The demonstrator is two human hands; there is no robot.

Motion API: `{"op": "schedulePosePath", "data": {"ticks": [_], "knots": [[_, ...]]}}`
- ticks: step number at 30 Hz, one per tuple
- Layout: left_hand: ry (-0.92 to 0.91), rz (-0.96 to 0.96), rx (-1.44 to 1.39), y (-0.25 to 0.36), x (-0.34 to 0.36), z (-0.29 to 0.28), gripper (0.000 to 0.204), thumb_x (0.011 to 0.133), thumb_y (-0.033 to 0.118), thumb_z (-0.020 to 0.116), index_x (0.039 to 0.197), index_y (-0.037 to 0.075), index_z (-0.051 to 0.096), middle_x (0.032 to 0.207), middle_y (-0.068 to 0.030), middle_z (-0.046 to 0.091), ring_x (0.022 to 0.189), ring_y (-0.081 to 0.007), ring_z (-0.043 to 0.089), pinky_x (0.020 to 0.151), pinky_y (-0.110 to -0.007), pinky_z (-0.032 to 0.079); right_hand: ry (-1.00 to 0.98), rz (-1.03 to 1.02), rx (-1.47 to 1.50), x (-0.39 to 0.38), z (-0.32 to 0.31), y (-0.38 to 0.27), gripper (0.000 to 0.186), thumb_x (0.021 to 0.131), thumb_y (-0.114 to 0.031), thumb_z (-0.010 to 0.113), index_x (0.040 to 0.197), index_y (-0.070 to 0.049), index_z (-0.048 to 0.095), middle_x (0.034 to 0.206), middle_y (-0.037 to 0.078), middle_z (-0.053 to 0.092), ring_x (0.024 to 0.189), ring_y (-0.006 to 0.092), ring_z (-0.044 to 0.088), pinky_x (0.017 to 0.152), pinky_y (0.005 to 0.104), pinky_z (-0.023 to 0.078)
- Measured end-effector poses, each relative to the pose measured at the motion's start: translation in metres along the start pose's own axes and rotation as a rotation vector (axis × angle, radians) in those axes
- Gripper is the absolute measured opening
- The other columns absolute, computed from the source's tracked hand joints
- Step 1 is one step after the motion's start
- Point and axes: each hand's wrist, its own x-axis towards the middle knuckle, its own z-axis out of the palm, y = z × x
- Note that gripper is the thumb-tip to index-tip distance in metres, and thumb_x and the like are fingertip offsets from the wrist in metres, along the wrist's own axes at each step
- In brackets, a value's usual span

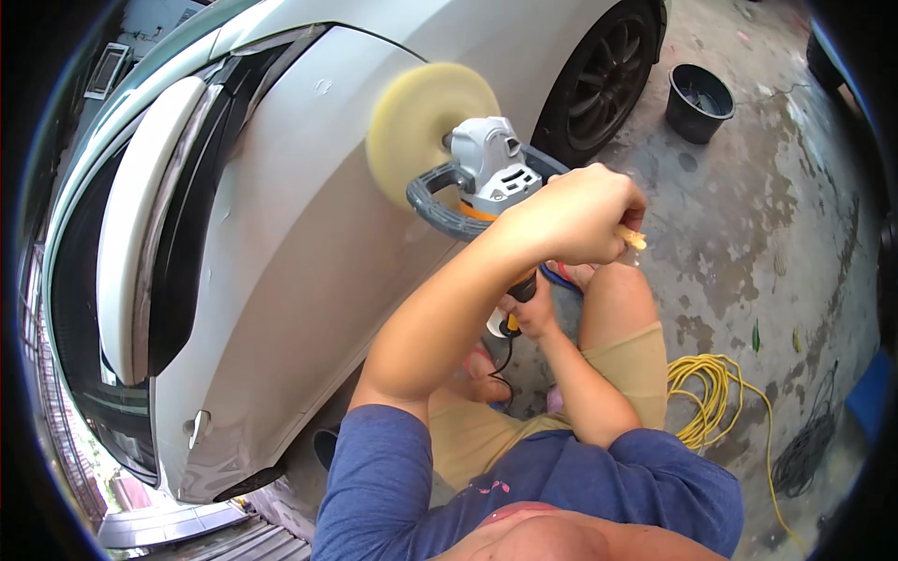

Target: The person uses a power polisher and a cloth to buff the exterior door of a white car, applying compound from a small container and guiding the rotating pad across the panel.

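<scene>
A grey and black electric polisher [496, 164] with a round yellow pad [412, 126] meets the silver car's side panel [309, 187]; the pad's edge looks blurred, as if spinning. Below my left forearm, my right hand [535, 313] is wrapped round the polisher's rear grip. Stretched across above the tool, my left hand [594, 210] is closed, with a small yellowish piece [634, 238] showing at its fingertips. The polisher's black loop handle [440, 210] runs close to my left wrist; whether the hand touches it is hidden.
To the right of the pad is the car's front wheel [603, 79]. A black bucket [700, 103] stands on the stained concrete floor [739, 215]. A coiled yellow cord [702, 397] and a dark cable [804, 458] lie at the right. The white side mirror [150, 229] juts out at left.
</scene>
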Motion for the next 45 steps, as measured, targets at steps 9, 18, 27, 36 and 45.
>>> {"op": "schedulePosePath", "data": {"ticks": [9, 18, 27, 36, 45], "knots": [[0.235, -0.093, -0.12, 0.01, -0.14, 0.021, 0.018, 0.077, 0.004, 0.07, 0.095, 0.001, 0.07, 0.079, -0.0159, 0.069, 0.07, -0.0281, 0.067, 0.065, -0.039, 0.052, -0.244, 0.111, 0.102, -0.073, 0.063, 0.043, 0.086, 0.074, -0.014, 0.093, 0.144, -0.002, 0.045, 0.139, 0.011, 0.057, 0.128, 0.0234, 0.057, 0.105, 0.0389, 0.048], [0.623, -0.354, -0.187, 0.039, -0.289, 0.036, 0.019, 0.071, -0.002, 0.068, 0.09, -0.002, 0.071, 0.078, -0.007, 0.072, 0.072, -0.0143, 0.068, 0.067, -0.026, 0.051, -0.465, -0.015, -0.333, -0.113, 0.113, 0.071, 0.086, 0.067, -0.038, 0.096, 0.134, 0.0, 0.059, 0.127, 0.015, 0.067, 0.122, 0.0253, 0.062, 0.106, 0.0406, 0.047], [0.545, -0.263, -0.255, 0.034, -0.24, 0.025, 0.022, 0.074, -0.001, 0.069, 0.095, -0.002, 0.072, 0.084, -0.0069, 0.074, 0.078, -0.0132, 0.069, 0.075, -0.027, 0.052, -0.422, -0.034, -0.356, -0.079, 0.079, 0.019, 0.108, 0.065, -0.03, 0.097, 0.151, -0.006, 0.037, 0.146, 0.012, 0.047, 0.137, 0.0258, 0.048, 0.113, 0.0433, 0.041], [0.618, 0.147, -0.517, 0.075, -0.181, 0.006, 0.019, 0.077, -0.001, 0.082, 0.088, -0.003, 0.067, 0.089, -0.0158, 0.074, 0.089, -0.0313, 0.07, 0.094, -0.05, 0.054, -0.112, -0.269, -0.444, -0.054, 0.009, -0.046, 0.097, 0.061, -0.032, 0.097, 0.14, 0.007, 0.054, 0.12, 0.019, 0.074, 0.113, 0.0245, 0.071, 0.101, 0.0378, 0.053], [0.56, 0.784, -0.356, 0.186, -0.217, 0.013, 0.008, 0.098, 0.01, 0.068, 0.102, 0.017, 0.069, 0.099, 0.0039, 0.077, 0.106, -0.028, 0.068, 0.108, -0.07, 0.032, -0.042, -0.308, -0.028, -0.069, 0.001, -0.099, 0.066, 0.066, -0.022, 0.087, 0.123, 0.0, 0.063, 0.108, 0.004, 0.069, 0.096, 0.0144, 0.064, 0.087, 0.0322, 0.053]]}}
